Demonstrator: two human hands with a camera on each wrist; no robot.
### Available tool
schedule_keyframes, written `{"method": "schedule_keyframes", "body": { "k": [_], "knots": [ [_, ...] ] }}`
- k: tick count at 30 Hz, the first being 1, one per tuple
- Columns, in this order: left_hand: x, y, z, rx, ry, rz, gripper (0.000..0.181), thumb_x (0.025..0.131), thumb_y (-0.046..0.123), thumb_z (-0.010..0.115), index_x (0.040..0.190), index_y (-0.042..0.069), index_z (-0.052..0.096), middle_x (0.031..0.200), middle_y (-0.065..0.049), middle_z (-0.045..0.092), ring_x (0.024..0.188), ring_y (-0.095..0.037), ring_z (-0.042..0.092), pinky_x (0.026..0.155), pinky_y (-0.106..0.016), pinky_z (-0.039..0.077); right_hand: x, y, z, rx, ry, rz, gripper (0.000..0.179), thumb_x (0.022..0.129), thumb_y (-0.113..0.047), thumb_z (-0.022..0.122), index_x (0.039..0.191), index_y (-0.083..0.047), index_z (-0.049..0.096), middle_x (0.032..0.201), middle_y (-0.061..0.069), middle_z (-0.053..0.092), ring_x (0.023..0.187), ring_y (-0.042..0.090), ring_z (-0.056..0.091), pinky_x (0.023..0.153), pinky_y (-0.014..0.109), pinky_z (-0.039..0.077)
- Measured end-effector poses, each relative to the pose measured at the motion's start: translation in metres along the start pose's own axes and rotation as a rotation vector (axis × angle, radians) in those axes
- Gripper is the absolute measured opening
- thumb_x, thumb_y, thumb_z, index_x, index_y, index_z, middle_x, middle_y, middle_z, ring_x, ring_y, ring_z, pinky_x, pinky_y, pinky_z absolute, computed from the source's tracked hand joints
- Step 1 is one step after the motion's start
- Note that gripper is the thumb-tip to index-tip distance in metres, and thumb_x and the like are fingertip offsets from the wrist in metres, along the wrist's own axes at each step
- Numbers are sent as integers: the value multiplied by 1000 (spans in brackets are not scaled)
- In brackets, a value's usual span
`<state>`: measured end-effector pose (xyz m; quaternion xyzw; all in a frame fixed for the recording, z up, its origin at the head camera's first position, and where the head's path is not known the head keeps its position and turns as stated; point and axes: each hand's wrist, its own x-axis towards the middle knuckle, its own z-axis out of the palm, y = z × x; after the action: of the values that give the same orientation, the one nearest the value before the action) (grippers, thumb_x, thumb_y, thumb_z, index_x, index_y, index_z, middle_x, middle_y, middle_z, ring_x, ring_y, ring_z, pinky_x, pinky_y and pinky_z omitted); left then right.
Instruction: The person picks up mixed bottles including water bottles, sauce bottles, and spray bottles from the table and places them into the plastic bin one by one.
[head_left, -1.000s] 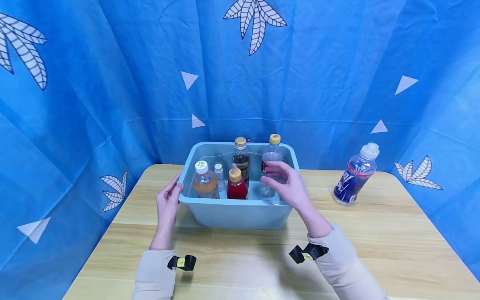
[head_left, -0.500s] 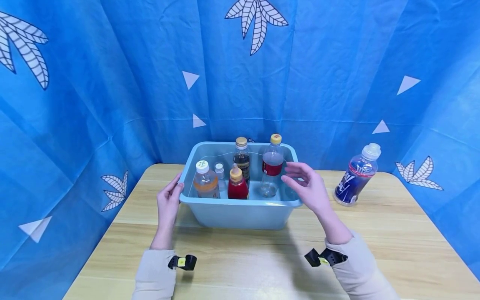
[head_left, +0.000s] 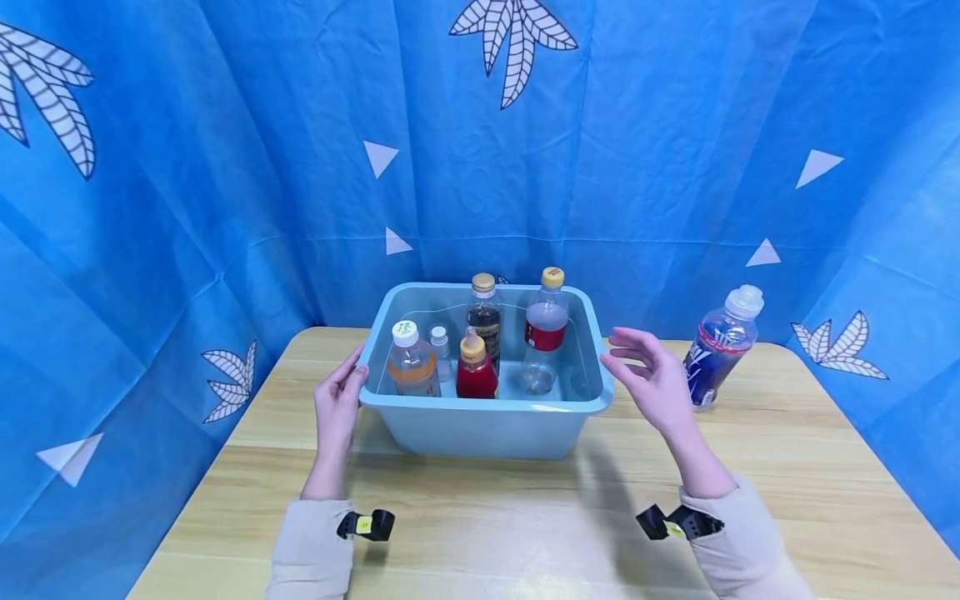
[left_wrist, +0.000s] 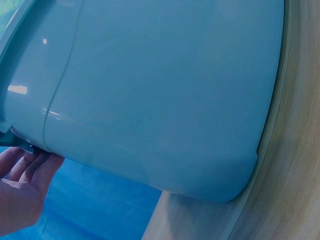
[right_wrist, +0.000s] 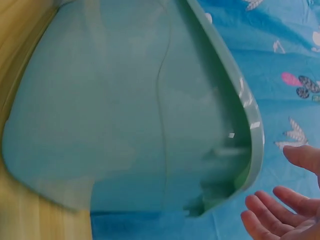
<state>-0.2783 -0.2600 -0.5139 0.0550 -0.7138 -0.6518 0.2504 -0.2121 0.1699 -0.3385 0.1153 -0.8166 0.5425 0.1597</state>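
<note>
A light blue plastic bin (head_left: 480, 429) stands on the wooden table. My left hand (head_left: 337, 408) grips its left rim, thumb on top; the left wrist view shows those fingers (left_wrist: 42, 170) tucked under the rim. Just off the right rim is my right hand (head_left: 656, 382), fingers loosely bent and holding nothing. Upright in the bin are a clear bottle (head_left: 545, 333) with a red label and yellow cap, a dark bottle (head_left: 484, 319), a red squeeze bottle (head_left: 477, 379), a small white-capped bottle (head_left: 440, 354) and a bottle with an orange band (head_left: 412, 367).
A bottle with a blue label (head_left: 716, 350) and white cap stands on the table (head_left: 480, 533) right of the bin, partly behind my right hand. Blue patterned curtain (head_left: 480, 167) hangs behind and along both sides.
My right hand has left the yellow-capped bottle, which stays in the bin, and has moved right over the rim to outside it. My left hand keeps its place.
</note>
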Motion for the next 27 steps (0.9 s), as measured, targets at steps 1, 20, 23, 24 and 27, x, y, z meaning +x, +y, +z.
{"method": "schedule_keyframes", "body": {
  "k": [1,20,23,24,27],
  "knots": [
    [0,0,0,2,1,2,39,83,45,55,121,35,54,123,9,53,108,-14,52,78,-35,49,-1,2,-2,-11,8,-1,40,82,-10,63,118,2,50,110,19,57,96,30,56,75,12,46],
    [-1,4,0,-1,3,24,38,84,44,55,120,35,55,122,8,54,107,-14,53,76,-32,49,2,51,-45,-36,294,-8,45,77,-17,69,117,-5,53,108,10,59,94,11,56,75,15,46],
    [-1,3,0,-8,1,19,38,84,43,56,120,34,55,122,7,54,107,-15,53,76,-32,49,10,78,-57,33,345,-35,49,73,-20,73,116,-9,53,109,9,59,96,13,56,73,14,46],
    [-1,2,-1,-6,0,16,38,84,44,56,121,34,55,122,8,54,107,-15,53,76,-32,49,11,80,-60,21,360,-30,50,73,-20,73,117,-8,53,109,9,58,97,13,56,73,13,46],
    [-1,0,-1,1,-3,8,39,83,44,55,121,35,54,123,9,53,108,-14,53,77,-33,49,10,64,-64,-57,411,36,52,74,-23,72,119,-8,50,111,10,57,96,13,55,72,12,44]
  ]
}}
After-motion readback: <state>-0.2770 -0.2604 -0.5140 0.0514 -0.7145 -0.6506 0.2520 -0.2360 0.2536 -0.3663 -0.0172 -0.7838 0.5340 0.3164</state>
